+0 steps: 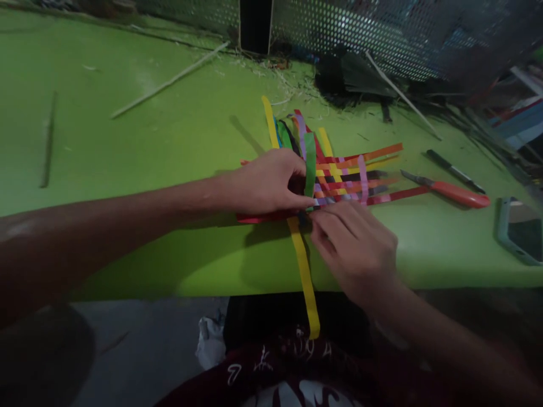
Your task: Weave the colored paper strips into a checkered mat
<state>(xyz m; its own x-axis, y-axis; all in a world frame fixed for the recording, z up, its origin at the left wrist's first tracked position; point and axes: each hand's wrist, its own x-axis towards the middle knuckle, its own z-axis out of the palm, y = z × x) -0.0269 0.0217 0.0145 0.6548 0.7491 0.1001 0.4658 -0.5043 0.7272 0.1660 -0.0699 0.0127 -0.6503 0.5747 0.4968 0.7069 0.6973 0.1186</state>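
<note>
A mat of woven coloured strips (pixel 339 180) lies on the green table, with red, orange, yellow, purple and dark strips crossing one another. My left hand (pixel 267 181) rests on the left part of the weave, its thumb and fingers closed on the strips. A green strip (pixel 310 161) arches up in front of that thumb. Close to the thumb tip, my right hand (pixel 354 240) pinches at the near edge of the weave, where the green strip ends; its fingertips are partly hidden. One long yellow strip (pixel 304 271) hangs over the table's front edge.
Right of the weave lie a red-handled craft knife (pixel 453 192), a black pen (pixel 456 170) and a phone (pixel 521 230). Thin sticks (pixel 169 81) lie farther back. Fibre scraps and dark pieces (pixel 352 82) sit by the perforated screen (pixel 331 39) and its black post (pixel 255 25).
</note>
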